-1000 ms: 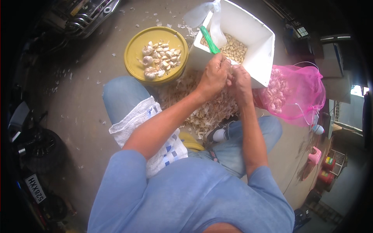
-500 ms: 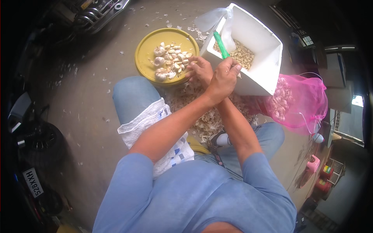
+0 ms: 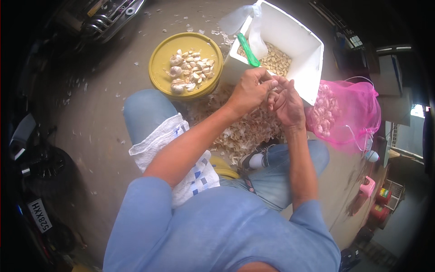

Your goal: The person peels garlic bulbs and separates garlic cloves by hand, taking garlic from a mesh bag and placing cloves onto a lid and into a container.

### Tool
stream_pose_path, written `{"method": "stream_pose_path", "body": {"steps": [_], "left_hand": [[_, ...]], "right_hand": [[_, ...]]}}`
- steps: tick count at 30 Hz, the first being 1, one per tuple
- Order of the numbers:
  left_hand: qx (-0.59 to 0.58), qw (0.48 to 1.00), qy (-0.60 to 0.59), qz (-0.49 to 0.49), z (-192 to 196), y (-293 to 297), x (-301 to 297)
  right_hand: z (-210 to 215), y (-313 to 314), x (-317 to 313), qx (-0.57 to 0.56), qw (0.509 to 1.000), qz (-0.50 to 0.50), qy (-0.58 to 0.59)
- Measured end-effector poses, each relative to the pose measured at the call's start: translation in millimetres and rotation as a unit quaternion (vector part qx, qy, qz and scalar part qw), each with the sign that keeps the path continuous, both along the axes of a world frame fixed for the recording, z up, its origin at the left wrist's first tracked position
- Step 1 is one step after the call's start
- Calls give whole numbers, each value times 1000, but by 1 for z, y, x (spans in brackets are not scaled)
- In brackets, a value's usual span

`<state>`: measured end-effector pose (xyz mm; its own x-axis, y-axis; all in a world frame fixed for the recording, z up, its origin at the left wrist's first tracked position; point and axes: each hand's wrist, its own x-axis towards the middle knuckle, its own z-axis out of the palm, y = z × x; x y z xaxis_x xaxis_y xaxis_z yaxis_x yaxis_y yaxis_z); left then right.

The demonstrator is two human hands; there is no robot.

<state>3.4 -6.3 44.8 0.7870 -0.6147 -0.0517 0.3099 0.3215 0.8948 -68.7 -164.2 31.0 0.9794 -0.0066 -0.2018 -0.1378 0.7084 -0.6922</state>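
Seemingly done: cream cloves (image 3: pixel 277 62) in your deep white box (image 3: pixel 307 65) | Remaining: whitish bulbs (image 3: pixel 175 71) on round yellow lid (image 3: pixel 162 61), in pink mesh bag (image 3: pixel 360 106) | Left hand (image 3: pixel 249 90), right hand (image 3: pixel 290 106): together, hold unclear

Between ten and eleven o'clock stands a machine (image 3: pixel 115 18) with bent metal pipes (image 3: pixel 94 21). A black wheel (image 3: pixel 50 179) is near nine, a white plate (image 3: pixel 40 215) at eight. Toward four are a pink stool (image 3: pixel 367 186), red containers (image 3: pixel 379 211) and a wire rack (image 3: pixel 397 192).

White box (image 3: pixel 304 59): open top, entry from above; near wall (image 3: pixel 234 70), green object (image 3: pixel 247 50) bar low way from left hand (image 3: pixel 252 89).
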Motion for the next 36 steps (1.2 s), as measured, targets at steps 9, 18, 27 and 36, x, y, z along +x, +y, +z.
{"method": "stream_pose_path", "body": {"steps": [9, 18, 27, 36], "left_hand": [[55, 991, -110, 52, -12, -1, 6], [62, 990, -109, 69, 0, 4, -4], [101, 990, -44, 92, 2, -3, -10], [-19, 968, 101, 230, -21, 12, 40]], "right_hand": [[14, 8, -4, -360, 931, -39, -50], [-9, 18, -2, -7, 1000, -16, 22], [-14, 23, 2, 39, 998, -49, 11], [22, 16, -8, -185, 981, -45, -46]]}}
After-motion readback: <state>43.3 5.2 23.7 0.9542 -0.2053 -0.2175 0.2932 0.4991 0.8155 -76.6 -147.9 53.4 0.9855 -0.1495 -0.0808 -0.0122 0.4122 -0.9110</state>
